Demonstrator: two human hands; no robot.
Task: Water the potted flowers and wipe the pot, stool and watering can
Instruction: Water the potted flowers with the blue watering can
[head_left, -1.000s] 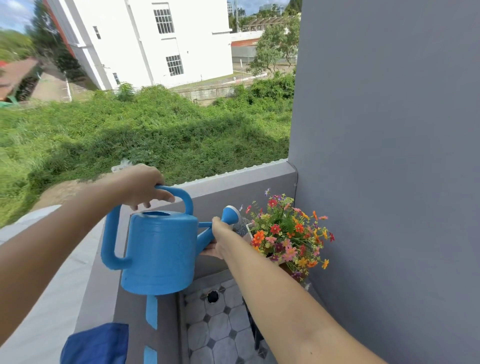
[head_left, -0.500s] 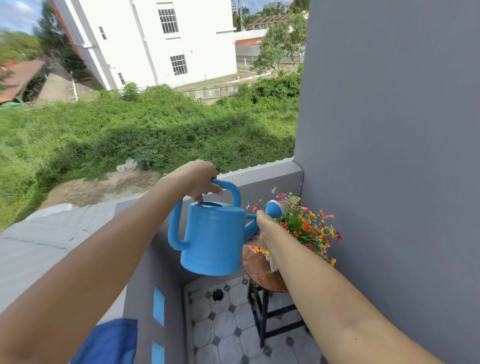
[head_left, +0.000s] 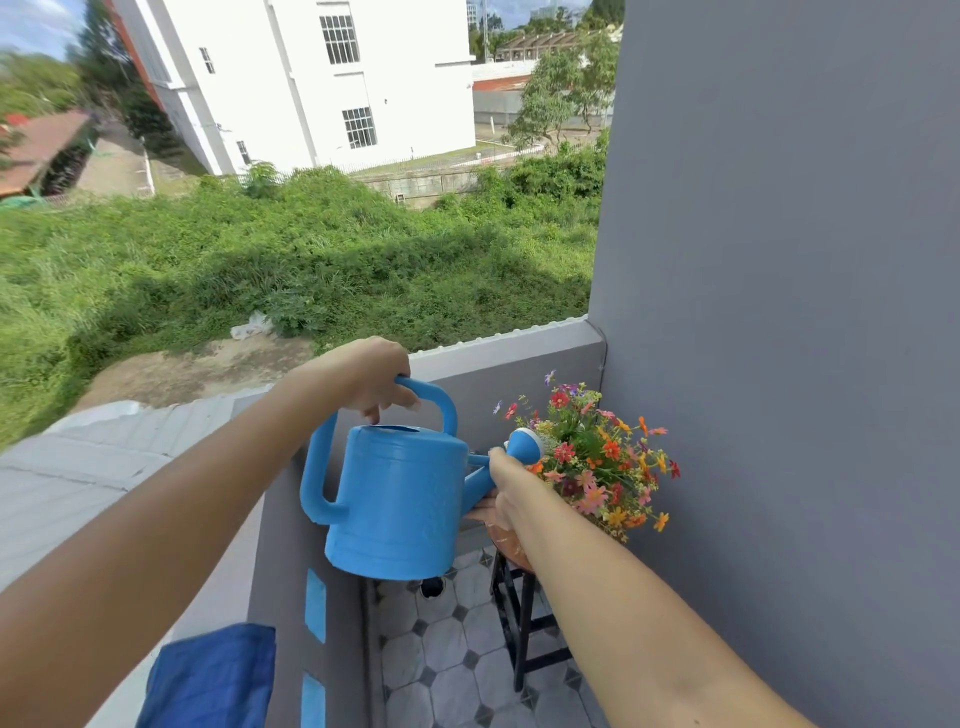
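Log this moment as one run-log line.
step: watering | left hand: top handle of watering can | right hand: spout | rose at flowers | wiping: not started

No readable text, label or number, as far as visible.

A blue watering can (head_left: 400, 499) is held by its top handle in the left hand (head_left: 371, 376); its spout is steadied by the right hand (head_left: 511, 491), rose touching the flowers (head_left: 597, 457) above the stool (head_left: 519, 597).
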